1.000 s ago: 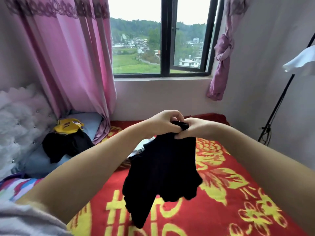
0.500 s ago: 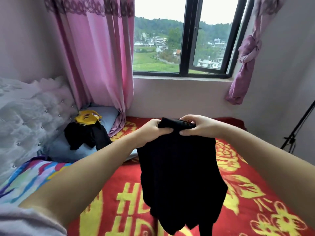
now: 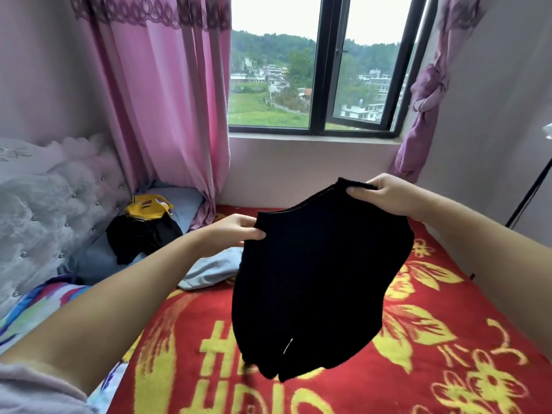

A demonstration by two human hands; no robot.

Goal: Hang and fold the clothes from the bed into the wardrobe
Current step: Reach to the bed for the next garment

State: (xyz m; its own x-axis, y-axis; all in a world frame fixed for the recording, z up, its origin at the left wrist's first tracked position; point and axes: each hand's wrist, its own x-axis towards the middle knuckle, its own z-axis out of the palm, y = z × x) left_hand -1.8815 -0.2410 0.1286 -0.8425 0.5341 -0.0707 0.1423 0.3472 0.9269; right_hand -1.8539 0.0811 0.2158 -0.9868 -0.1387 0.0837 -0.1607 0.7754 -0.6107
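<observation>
I hold a black garment up over the bed, spread between both hands. My left hand pinches its left top corner, thumb in front. At the higher right top corner, my right hand grips the edge. The cloth hangs down in front of the red blanket with yellow flowers and letters. A pale blue garment lies on the bed just behind my left forearm. Further left, a black and yellow pile of clothes rests on a blue pillow. No wardrobe is in view.
A padded white headboard stands at the left. Pink curtains hang beside the window; a knotted purple curtain hangs at the right. A black stand pole leans by the right wall. A striped colourful sheet shows at lower left.
My hands have moved apart, stretching the garment's top edge wide; my left hand dropped lower and my right stayed high. The view has swung left.
</observation>
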